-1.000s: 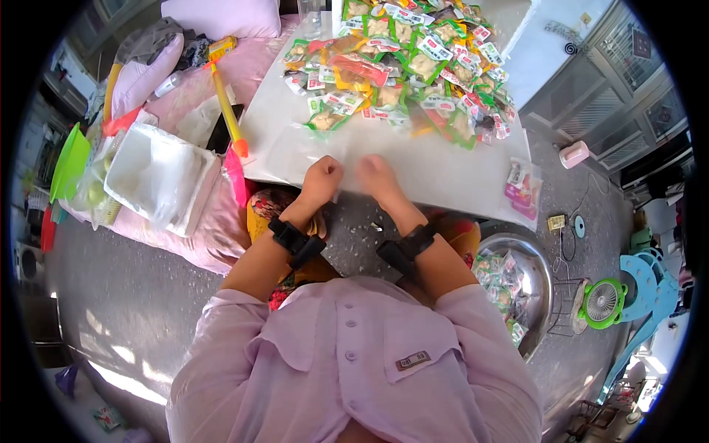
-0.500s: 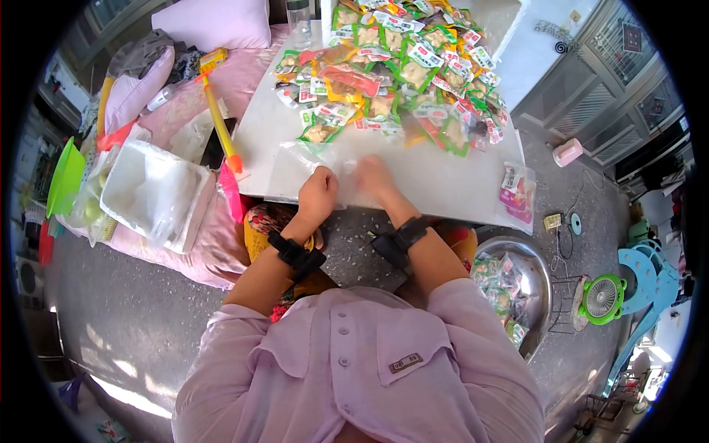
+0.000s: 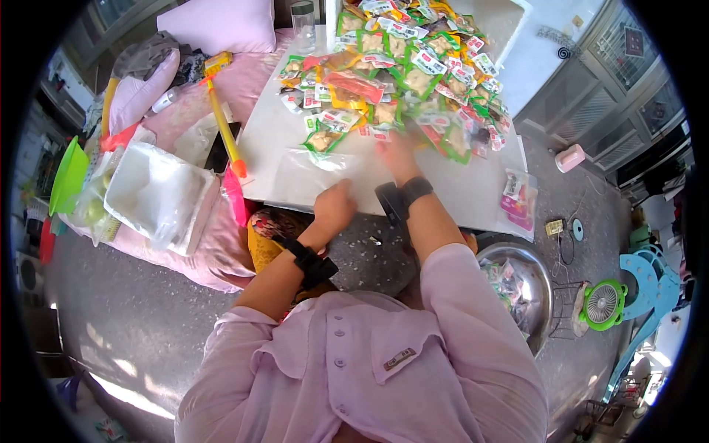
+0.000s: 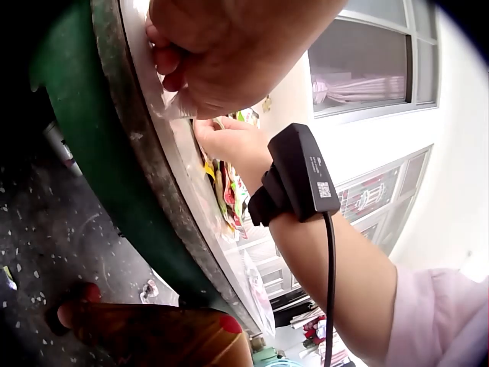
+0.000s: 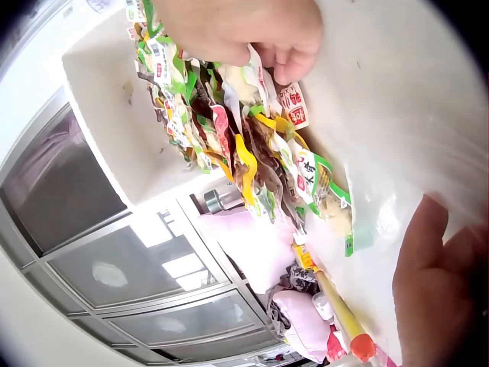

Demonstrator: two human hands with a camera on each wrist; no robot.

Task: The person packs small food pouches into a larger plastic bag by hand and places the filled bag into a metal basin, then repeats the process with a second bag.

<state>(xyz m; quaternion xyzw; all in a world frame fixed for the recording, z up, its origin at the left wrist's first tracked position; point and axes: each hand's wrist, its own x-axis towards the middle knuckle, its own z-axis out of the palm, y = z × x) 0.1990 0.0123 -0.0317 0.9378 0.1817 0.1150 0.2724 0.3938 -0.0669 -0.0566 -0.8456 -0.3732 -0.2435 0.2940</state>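
A heap of small sealed food packets (image 3: 417, 81), mostly green, orange and white, covers the far part of the white table (image 3: 487, 192). My right hand (image 3: 399, 159) is at the heap's near edge. In the right wrist view its curled fingers pinch the edge of a packet (image 5: 258, 76). Nearer the table's front edge, my left hand (image 3: 336, 205) has its fingers bent in and pinches a clear plastic bag (image 3: 306, 171), which lies flat on the tabletop. A bit of the film (image 4: 182, 105) shows by its fingers in the left wrist view.
A steel basin (image 3: 543, 295) holding more packets stands on the floor to the right. At the table's right corner lies a pink-printed bag (image 3: 518, 196). On the left, a white foam box (image 3: 136, 188) and a yellow stick (image 3: 223, 122) rest on a pink-covered bed.
My right hand has moved forward from beside the left hand to the edge of the packet heap. The left hand has shifted slightly right and toward the body.
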